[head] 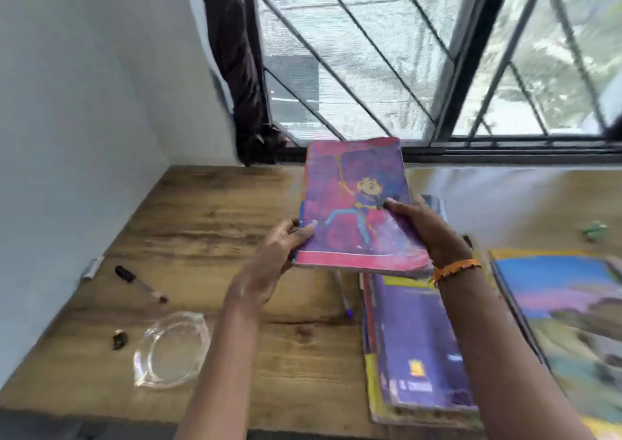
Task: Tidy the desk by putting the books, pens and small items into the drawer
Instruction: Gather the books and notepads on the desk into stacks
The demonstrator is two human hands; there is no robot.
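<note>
Both hands [279,241] [427,227] hold pink book [356,204]; cover text blurred, unreadable.

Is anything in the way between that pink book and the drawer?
I cannot tell: no drawer shows in this view. The pink book is held above the desk by the left hand and right hand, with nothing on top of it. A stack of books lies just below it.

no legible text anywhere, the white lettering on the purple book [424,348] too blurred
</note>
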